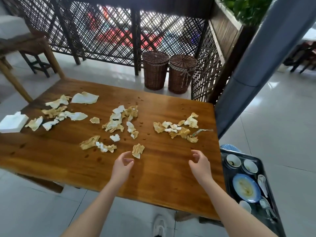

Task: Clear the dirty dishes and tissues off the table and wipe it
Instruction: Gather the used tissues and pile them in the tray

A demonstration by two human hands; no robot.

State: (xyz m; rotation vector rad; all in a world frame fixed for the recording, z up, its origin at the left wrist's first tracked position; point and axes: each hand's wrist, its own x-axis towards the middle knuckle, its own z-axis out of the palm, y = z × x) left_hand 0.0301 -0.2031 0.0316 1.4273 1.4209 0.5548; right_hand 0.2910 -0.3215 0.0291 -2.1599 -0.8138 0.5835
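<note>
Nearest us, our left hand [122, 165] and right hand [200, 164] hover over the wooden table [162, 182], both half-curled and holding nothing; the left fingertips lie just beside one stained tissue [137, 150]; at our right, off the table's edge, a dark tray [266, 218] carries the dirty dishes [246, 187]; farther on, crumpled tissues [118, 120] litter the tabletop; beyond stand two wicker baskets [168, 72].
</note>
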